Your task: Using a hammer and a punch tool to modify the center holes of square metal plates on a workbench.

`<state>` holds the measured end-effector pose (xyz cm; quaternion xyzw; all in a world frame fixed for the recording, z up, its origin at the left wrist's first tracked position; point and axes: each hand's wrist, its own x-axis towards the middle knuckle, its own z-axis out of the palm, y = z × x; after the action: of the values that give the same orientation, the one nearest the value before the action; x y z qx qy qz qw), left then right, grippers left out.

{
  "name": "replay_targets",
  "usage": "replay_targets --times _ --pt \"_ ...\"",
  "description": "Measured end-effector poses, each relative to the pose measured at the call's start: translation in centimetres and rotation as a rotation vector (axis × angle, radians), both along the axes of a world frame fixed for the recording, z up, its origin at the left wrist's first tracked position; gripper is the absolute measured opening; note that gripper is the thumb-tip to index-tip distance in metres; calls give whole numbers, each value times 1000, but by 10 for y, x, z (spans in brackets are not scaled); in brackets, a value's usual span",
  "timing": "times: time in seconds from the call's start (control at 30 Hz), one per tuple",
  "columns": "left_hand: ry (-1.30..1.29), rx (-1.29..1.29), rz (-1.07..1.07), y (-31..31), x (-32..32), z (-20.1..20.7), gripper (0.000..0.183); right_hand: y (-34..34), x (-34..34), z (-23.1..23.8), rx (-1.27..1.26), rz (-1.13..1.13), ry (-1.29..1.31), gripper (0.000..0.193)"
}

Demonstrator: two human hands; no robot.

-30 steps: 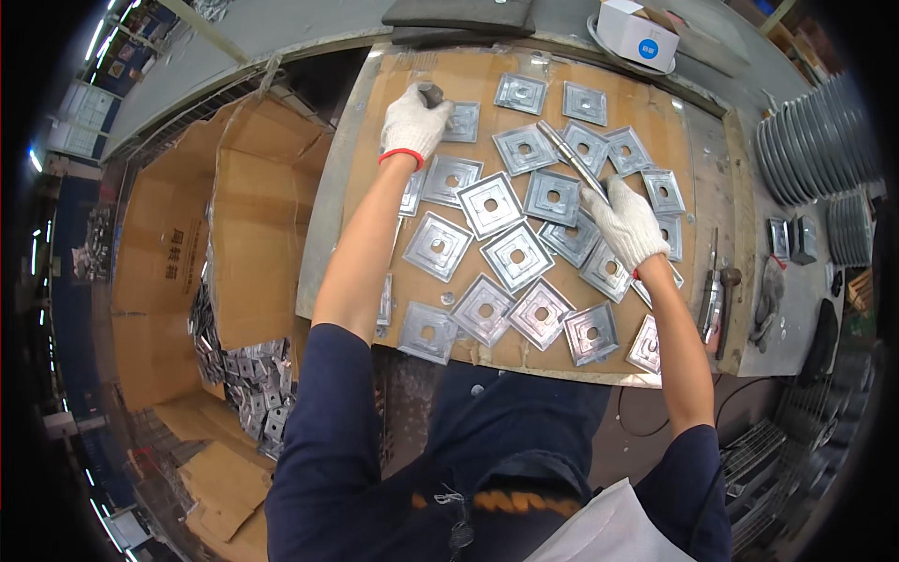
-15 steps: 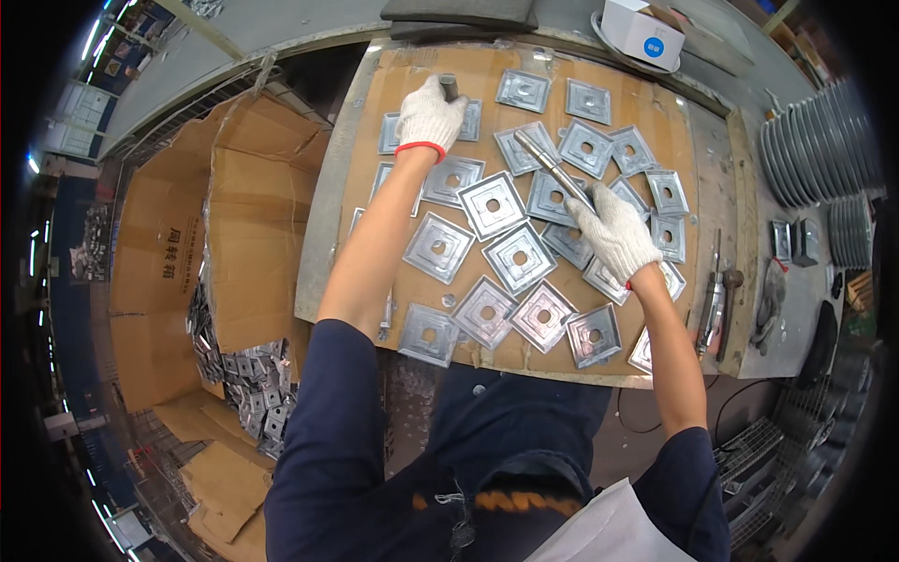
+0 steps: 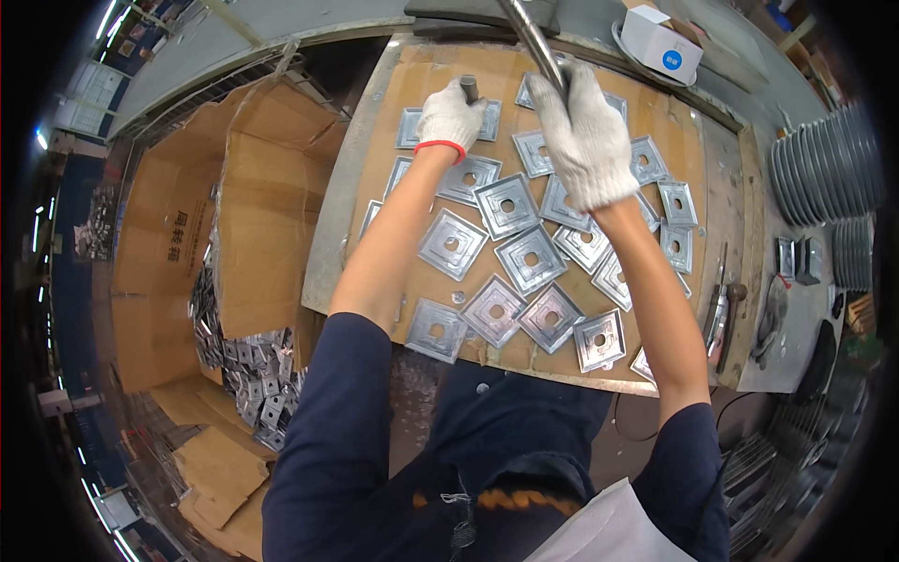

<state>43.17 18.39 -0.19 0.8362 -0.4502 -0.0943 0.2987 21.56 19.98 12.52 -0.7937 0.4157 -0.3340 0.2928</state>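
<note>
My left hand (image 3: 448, 120), in a white knitted glove with a red cuff, is closed around a short grey metal cylinder (image 3: 469, 87). It sits over a square metal plate (image 3: 489, 122) at the back left of the board. In my gloved right hand (image 3: 590, 145) is a shiny metal rod (image 3: 531, 34), gripped near one end. The rod slants up and to the left, above the bench. Several square plates with a round centre hole, such as this one (image 3: 433, 244), lie spread over the brown cardboard sheet (image 3: 421, 70). My right hand and forearm hide some of them.
An open cardboard box (image 3: 267, 215) stands left of the bench, with a heap of small metal pieces (image 3: 270, 386) inside. At the right are a hammer (image 3: 736, 293), a grey glove (image 3: 772, 318) and stacked round grey discs (image 3: 815, 173). A white box (image 3: 655, 47) sits at the back.
My right hand has swung the rod up and away from the plates, and now looks larger. My left hand keeps its hold on the cylinder. The whole view has shifted slightly.
</note>
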Motion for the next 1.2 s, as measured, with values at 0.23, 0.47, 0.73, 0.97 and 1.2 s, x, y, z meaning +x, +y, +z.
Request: replay_targets --times 0.23,0.47,0.73,0.97,1.2 --pt "52 56 -40 1 -4 9 45 -43 33 -38 25 75 551 49" --pt "104 -51 -91 12 5 16 47 -32 -13 -23 71 64 525 54" --pt "245 -121 -192 25 -7 36 42 -9 -49 -100 172 22 631 55" --pt "224 -59 -238 36 -6 52 44 -18 -1 -57 212 41 568 53" --pt "233 -109 -204 39 0 67 44 -38 9 -66 207 57 587 55"
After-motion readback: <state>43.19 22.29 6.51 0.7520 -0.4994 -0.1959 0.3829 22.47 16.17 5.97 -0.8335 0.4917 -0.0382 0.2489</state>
